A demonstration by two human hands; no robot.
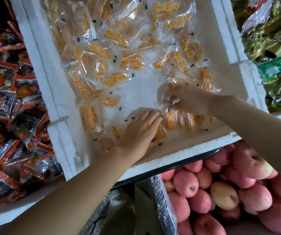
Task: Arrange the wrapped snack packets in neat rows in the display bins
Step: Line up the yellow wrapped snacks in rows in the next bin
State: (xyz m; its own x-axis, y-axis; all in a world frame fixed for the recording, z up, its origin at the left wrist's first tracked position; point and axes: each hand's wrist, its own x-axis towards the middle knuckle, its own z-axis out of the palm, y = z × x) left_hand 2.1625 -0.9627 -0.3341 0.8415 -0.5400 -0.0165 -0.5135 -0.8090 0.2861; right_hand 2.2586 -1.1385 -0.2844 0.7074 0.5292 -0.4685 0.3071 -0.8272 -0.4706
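A row is being laid along the near wall of the white foam bin [178,155]. One orange-lettered snack packet [167,106] is pinched by the right hand [185,100]; the row packets [187,120] are steadied under the flat left hand [139,131]. Next, slotting it alongside them is probably called for.

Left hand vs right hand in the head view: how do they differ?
The left hand lies flat, fingers straight, on yellow packets; the right hand is curled, pinching a clear wrapper. The left hand sits nearer the front wall of the foam bin; the right hand farther in. Both reach into the same bin.
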